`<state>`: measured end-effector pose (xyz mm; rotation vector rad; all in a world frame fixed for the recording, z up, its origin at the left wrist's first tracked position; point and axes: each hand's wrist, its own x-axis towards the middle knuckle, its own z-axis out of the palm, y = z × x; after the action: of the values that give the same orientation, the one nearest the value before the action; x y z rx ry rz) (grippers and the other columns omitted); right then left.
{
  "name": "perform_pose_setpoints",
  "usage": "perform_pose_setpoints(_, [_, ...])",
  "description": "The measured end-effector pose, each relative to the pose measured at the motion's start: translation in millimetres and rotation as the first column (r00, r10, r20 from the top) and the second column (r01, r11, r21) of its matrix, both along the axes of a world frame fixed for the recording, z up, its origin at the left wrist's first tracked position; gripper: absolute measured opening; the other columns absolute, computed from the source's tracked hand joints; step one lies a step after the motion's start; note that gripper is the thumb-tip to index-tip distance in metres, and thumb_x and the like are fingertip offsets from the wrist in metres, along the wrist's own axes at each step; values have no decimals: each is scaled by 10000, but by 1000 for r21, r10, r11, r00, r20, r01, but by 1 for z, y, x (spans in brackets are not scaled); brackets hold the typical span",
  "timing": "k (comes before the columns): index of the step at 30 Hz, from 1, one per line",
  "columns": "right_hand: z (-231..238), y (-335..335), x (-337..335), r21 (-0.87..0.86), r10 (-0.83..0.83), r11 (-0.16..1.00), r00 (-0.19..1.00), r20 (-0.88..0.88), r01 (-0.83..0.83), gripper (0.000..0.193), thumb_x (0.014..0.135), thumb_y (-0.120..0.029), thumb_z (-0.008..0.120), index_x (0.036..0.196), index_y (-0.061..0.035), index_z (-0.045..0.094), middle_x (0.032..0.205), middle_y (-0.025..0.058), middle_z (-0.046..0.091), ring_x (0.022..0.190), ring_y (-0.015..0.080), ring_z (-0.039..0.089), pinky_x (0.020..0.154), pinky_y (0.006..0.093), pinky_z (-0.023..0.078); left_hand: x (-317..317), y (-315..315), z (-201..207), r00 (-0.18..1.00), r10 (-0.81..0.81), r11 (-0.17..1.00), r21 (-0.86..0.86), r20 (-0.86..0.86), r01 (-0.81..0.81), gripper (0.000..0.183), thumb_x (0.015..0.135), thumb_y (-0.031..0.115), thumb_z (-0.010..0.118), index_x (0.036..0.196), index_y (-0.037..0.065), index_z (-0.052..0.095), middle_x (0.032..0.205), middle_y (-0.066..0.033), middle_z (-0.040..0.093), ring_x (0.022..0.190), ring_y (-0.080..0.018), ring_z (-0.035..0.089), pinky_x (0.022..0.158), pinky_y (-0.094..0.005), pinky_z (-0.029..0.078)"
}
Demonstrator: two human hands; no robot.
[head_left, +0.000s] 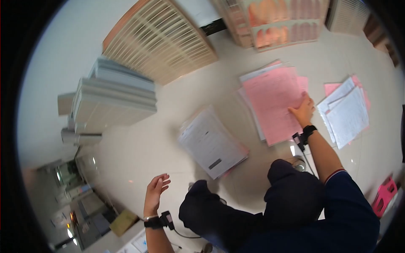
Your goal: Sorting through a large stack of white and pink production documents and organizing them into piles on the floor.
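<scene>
Pink paper sheets [272,101] top a loose pile on the floor ahead and to the right, with white sheets showing at the pile's left and far edges. My right hand [303,110] grips their right edge, thumb on top; how many sheets it holds, I cannot tell. My left hand [157,186] hangs above the floor at the lower left, empty, its fingers loosely bent and apart. Between my hands lies a stack of white printed papers [213,141] with some pink at its right edge. To the right of my right hand rests another pile of white and pink papers [348,111].
Several thick grey binders [116,99] stand at the left. A slatted beige rack [162,40] and another rack with orange and pinkish compartments [284,21] stand farther off. A pink plastic stool [384,196] is at the right edge. My knees [293,189] frame the near floor.
</scene>
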<state>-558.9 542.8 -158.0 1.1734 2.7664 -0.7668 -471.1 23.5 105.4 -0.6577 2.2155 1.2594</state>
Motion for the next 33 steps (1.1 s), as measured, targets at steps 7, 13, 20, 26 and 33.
perform_pose_setpoints(7, [-14, 8, 4, 46, 129, 990, 989, 75, -132, 973, 592, -321, 787, 1362, -196, 206, 1335, 146, 272, 1196, 402, 288, 923, 547, 335, 53, -74, -61, 968, 235, 970, 39, 87, -239, 345, 934, 271, 431, 1175, 35, 503, 1116, -101, 570, 981, -190, 570, 806, -304, 459])
perform_pose_setpoints(13, [2, -4, 1, 157, 289, 940, 950, 116, -305, 867, 645, -264, 747, 1351, -177, 251, 1328, 140, 297, 1201, 367, 316, 926, 521, 328, 47, -87, -141, 966, 116, 968, 193, 232, -163, 365, 933, 267, 427, 1191, 16, 481, 1128, -118, 562, 1000, -210, 565, 833, -316, 457])
perform_pose_setpoints(20, [60, -107, -27, -421, 796, 598, 568, 210, -682, 506, 741, -180, 653, 1196, -66, 463, 1096, 174, 544, 1027, 292, 524, 899, 347, 412, 21, -105, -230, 962, -26, 903, 418, 272, -94, 409, 928, 279, 442, 1242, 17, 434, 1175, -134, 528, 1046, -216, 539, 859, -326, 442])
perform_pose_setpoints(26, [-21, -190, 30, -139, 783, 620, 621, 47, -772, 745, 684, -361, 724, 1271, -53, 384, 1237, 224, 424, 1116, 341, 454, 931, 388, 389, -1, -74, -293, 956, -50, 696, 697, 289, -174, 552, 912, 321, 474, 1334, 25, 277, 1267, -134, 442, 1145, -243, 455, 927, -398, 366])
perform_pose_setpoints(33, [-14, -306, 47, -558, 696, 650, 700, 163, -516, 854, 625, -367, 779, 1218, 77, 353, 1170, 254, 484, 1095, 324, 485, 941, 378, 375, 17, -96, -315, 960, 158, 577, 767, 233, -281, 544, 853, 274, 582, 1243, -41, 371, 1140, -140, 516, 1013, -227, 519, 877, -359, 409])
